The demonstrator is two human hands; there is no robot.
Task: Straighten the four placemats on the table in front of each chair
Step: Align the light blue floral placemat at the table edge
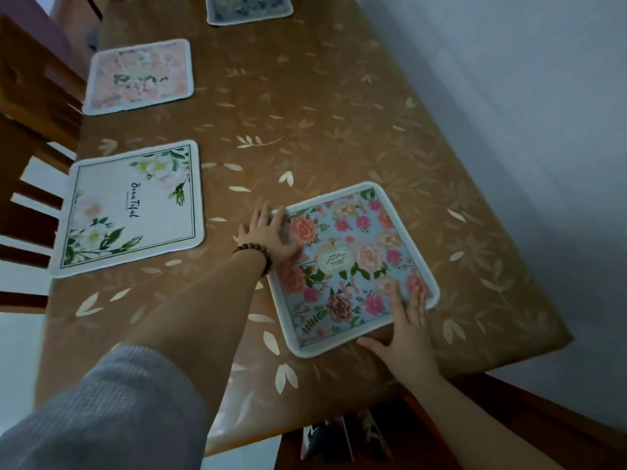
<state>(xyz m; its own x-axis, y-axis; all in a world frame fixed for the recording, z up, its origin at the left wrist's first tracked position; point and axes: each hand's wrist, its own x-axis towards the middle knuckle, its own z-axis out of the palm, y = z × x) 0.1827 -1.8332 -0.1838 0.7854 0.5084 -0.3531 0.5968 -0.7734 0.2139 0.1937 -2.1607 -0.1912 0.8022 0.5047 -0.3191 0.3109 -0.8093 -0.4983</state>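
Several square placemats lie on the brown leaf-patterned tablecloth [339, 106]. Nearest me is a blue mat with pink flowers [353, 256], turned at an angle to the table edge. My left hand [268, 232], with a bead bracelet at the wrist, rests flat on its left corner with straight fingers. My right hand [407, 334] lies flat on its near right corner, thumb spread on the cloth. A white mat with "Beautiful" lettering [132, 208] lies at the left edge. A pale pink mat [139, 76] sits beyond it, and a blue-grey mat [249, 8] at the far end is cut off by the frame.
Wooden chairs [30, 130] stand along the table's left side. A pale wall [526, 113] runs close along the right side. Below the near table edge is a wooden ledge [529, 418] with some printed items under it.
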